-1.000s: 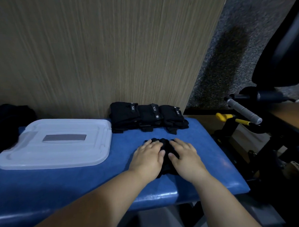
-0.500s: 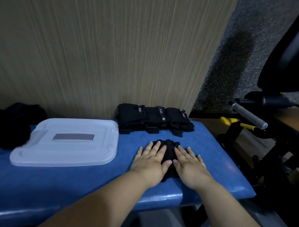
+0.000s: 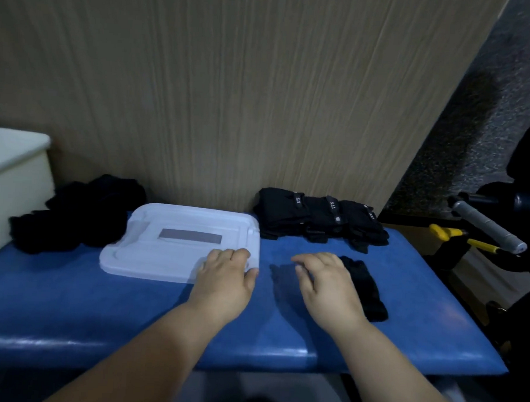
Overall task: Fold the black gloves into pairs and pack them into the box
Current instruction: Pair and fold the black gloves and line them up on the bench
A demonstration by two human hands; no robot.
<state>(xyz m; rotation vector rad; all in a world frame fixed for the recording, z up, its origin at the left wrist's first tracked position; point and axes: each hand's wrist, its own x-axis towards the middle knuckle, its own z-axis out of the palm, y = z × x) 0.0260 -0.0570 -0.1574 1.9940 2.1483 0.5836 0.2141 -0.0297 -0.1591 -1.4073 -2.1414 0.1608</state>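
Blue padded bench [image 3: 101, 309] is carrying all the work items, with a wood-grain panel [image 3: 232, 93] standing behind its far edge.

- White box [image 3: 13, 171] is sitting at the far left end of the bench, only its right wall and rim in frame. Contents not visible.
- Loose pile of black gloves [image 3: 81, 214] is lying along the far edge, between the box and the lid, its right side touching or overlapping the lid's left edge.
- White lid [image 3: 164, 257] is lying flat near the middle of the bench, grey label facing up.
- Row of three folded pairs [image 3: 320, 218] is lying at the far edge against the panel, just right of the lid, packed side by side with the labels up.
- One more folded pair [image 3: 366, 290] is lying toward the near right part of the bench, apart from the row.

Left hand [image 3: 224, 278] is hovering over or resting on the lid's near right corner, fingers loosely bent, holding nothing; contact cannot be confirmed. Right hand [image 3: 326, 288] is sitting just left of the single folded pair, fingers loosely curled and empty, its outer edge meeting or covering the fabric.

Off the bench's right end, a grey-wrapped handle [image 3: 487, 222] and a yellow-handled tool [image 3: 456, 236] are showing.
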